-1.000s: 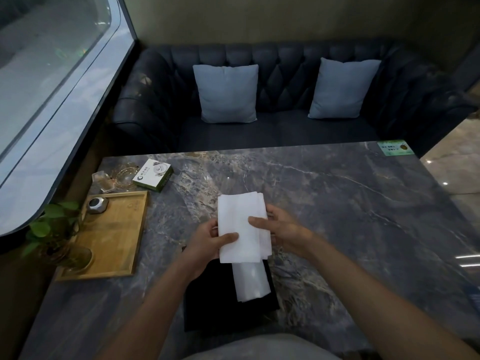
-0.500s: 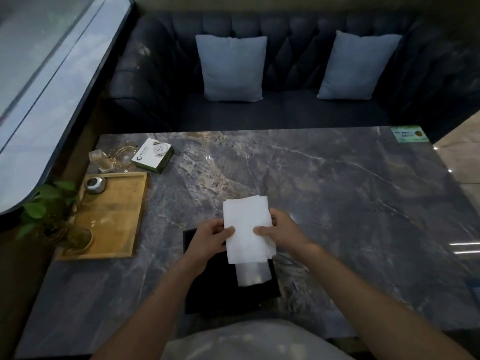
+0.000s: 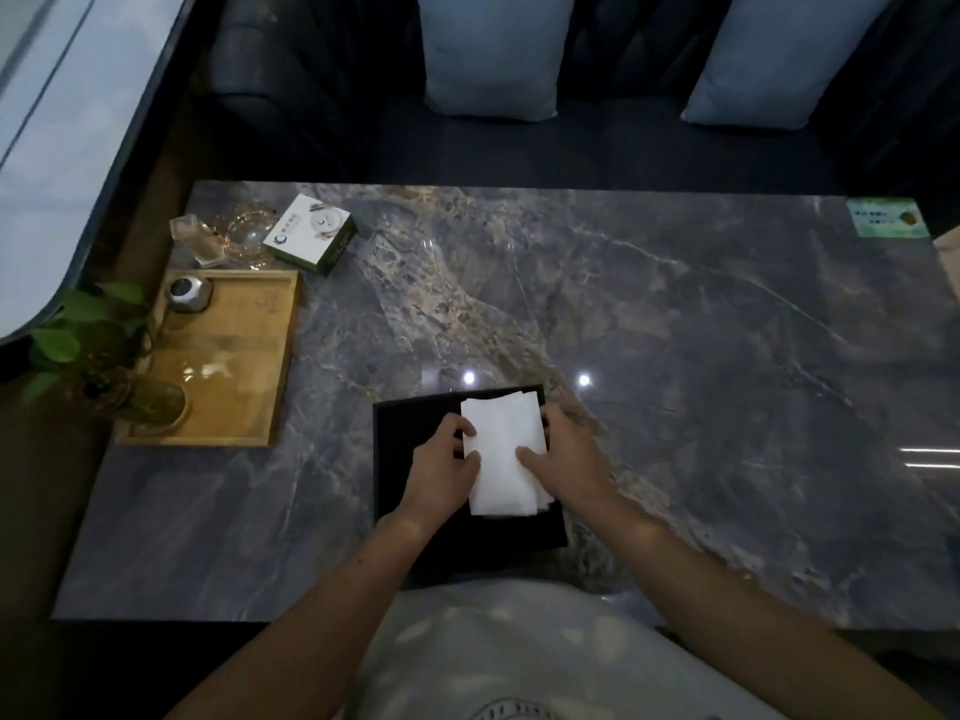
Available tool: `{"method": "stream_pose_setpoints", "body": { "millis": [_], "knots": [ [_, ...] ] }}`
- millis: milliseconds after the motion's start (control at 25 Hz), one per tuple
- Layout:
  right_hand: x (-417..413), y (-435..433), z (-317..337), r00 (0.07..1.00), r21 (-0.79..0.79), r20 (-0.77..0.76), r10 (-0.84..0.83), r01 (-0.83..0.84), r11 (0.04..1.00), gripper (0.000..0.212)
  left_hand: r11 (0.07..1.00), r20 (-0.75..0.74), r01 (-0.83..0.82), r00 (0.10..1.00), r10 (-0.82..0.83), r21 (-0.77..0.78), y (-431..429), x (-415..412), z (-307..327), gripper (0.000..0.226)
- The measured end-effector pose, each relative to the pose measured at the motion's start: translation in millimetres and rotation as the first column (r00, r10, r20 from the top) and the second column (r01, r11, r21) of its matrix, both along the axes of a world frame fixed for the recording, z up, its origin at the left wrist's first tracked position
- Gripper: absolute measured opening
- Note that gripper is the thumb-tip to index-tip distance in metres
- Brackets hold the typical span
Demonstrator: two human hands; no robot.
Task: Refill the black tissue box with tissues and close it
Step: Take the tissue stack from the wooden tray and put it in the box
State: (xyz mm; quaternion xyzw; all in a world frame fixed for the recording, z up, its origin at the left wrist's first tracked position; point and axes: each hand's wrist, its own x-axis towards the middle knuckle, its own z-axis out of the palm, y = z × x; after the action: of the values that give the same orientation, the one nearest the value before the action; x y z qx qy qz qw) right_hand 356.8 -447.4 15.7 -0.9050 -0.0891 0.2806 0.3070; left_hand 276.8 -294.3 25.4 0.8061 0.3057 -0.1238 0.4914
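1. The black tissue box (image 3: 415, 459) lies flat on the marble table (image 3: 675, 356), close to the near edge and a little left of the middle, right in front of the person.
2. A stack of white tissues (image 3: 501, 449) sits over the right part of the box, its long side running away from the person. The far end reaches the box's far edge.
3. The box is too dark to tell where its opening or lid lies.
4. The left hand (image 3: 441, 470) grips the stack's left edge, with the thumb on top and the fingers curled at the side.
5. The right hand (image 3: 566, 459) grips the right edge the same way, with the thumb lying on the paper.
6. Well to the left, a wooden tray (image 3: 228, 366) rests on the table. A small hexagonal metal piece (image 3: 189, 294) stands in its far left corner.
7. A leafy plant in a glass vase (image 3: 104, 366) stands at the tray's near left corner.
8. Beyond the tray are a white and green carton (image 3: 310, 234), a clear glass dish (image 3: 247, 233) and a small clear container (image 3: 200, 241), all close together.
9. A green sticker (image 3: 887, 218) marks the table's far right corner.
10. Behind the table is a dark sofa (image 3: 597, 148) with two pale blue cushions (image 3: 488, 49).
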Motion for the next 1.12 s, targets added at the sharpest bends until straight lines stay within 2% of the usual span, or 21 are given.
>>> {"method": "stream_pose_setpoints", "body": {
  "millis": [160, 280, 360, 520, 640, 720, 920, 1000, 1120],
  "knots": [
    [-8, 1, -3, 0.986, -0.134, 0.128, 0.103, -0.085, 0.987, 0.048, 0.995, -0.034, 0.096, 0.995, -0.094, 0.041, -4, -3, -6, 0.024],
    [-7, 1, -8, 0.974, -0.204, 0.155, 0.163, -0.130, 0.970, 0.050, 0.954, -0.083, 0.283, 0.958, -0.275, 0.098, -13, 2, -8, 0.037],
    [-6, 0, -12, 0.964, -0.245, 0.158, 0.215, -0.173, 0.954, 0.053, 0.915, -0.135, 0.385, 0.920, -0.369, 0.124, -18, 5, -11, 0.038],
    [-2, 0, -13, 0.922, -0.380, 0.158, 0.353, -0.273, 0.884, 0.063, 0.880, -0.236, 0.461, 0.873, -0.428, 0.112, -21, 11, -20, 0.032],
    [-1, 2, -13, 0.870, -0.468, 0.194, 0.454, -0.325, 0.822, 0.068, 0.858, -0.272, 0.504, 0.843, -0.464, 0.098, -24, 17, -25, 0.045],
    [-1, 3, -17, 0.852, -0.482, 0.206, 0.481, -0.339, 0.808, 0.075, 0.824, -0.303, 0.556, 0.808, -0.506, 0.107, -25, 21, -26, 0.048],
    [-12, -7, -27, 0.796, -0.474, 0.278, 0.538, -0.374, 0.797, 0.086, 0.724, -0.347, 0.677, 0.716, -0.606, 0.133, -25, 23, -25, 0.035],
    [-17, -15, -30, 0.752, -0.501, 0.334, 0.569, -0.370, 0.782, 0.081, 0.689, -0.337, 0.704, 0.699, -0.631, 0.172, -24, 19, -26, 0.035],
    [-15, -22, -37, 0.597, -0.543, 0.445, 0.667, -0.413, 0.731, 0.060, 0.637, -0.327, 0.730, 0.682, -0.654, 0.248, -25, 10, -28, 0.038]
  ]
}}
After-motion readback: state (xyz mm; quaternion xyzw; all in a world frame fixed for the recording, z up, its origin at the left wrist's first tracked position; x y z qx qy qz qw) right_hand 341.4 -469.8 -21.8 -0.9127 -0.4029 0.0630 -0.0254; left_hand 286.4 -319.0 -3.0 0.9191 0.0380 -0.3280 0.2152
